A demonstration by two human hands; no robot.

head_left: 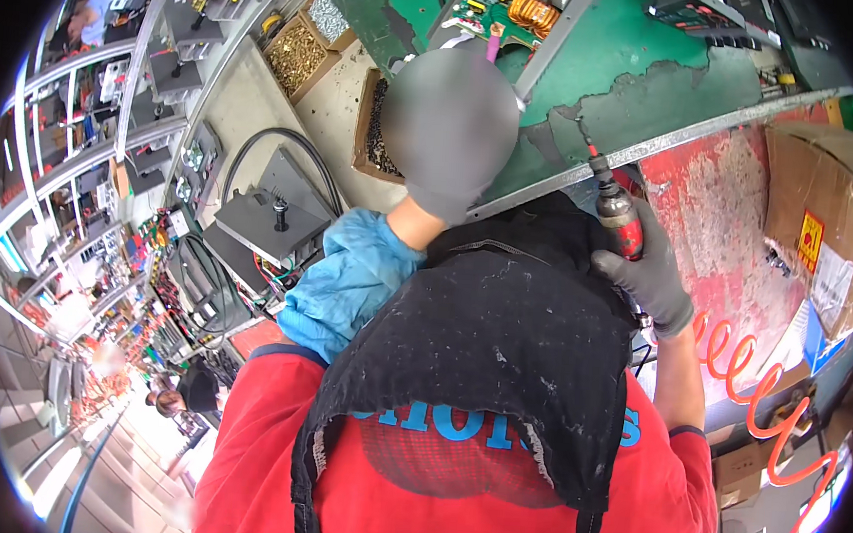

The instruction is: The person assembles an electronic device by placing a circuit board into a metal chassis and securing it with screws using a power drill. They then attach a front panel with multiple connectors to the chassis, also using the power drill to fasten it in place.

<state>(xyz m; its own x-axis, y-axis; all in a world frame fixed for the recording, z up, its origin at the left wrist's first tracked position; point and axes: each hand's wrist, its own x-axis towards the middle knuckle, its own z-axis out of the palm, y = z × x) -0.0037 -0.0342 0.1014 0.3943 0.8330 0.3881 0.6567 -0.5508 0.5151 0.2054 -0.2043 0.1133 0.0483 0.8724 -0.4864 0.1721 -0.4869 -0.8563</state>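
My right hand (659,271), in a grey glove, is wrapped round a red and black power screwdriver (620,215) at the front edge of the green workbench. Its thin bit points up and left over the bench top. My left hand (455,122), also grey-gloved with a blue sleeve cover at the forearm, reaches over the bench's left part. A round blur covers most of this hand, so its fingers and anything in them cannot be made out. Just beyond it lies a green circuit board (471,15) with a copper-wound coil (533,16), beside a grey metal bar (558,40).
Open boxes of small brass-coloured (298,58) and silver (327,16) fasteners stand left of the bench, with a dark-filled box (364,131) nearer. A grey metal unit (273,213) with a black cable sits left. An orange coiled hose (765,395) and a cardboard box (825,213) are right.
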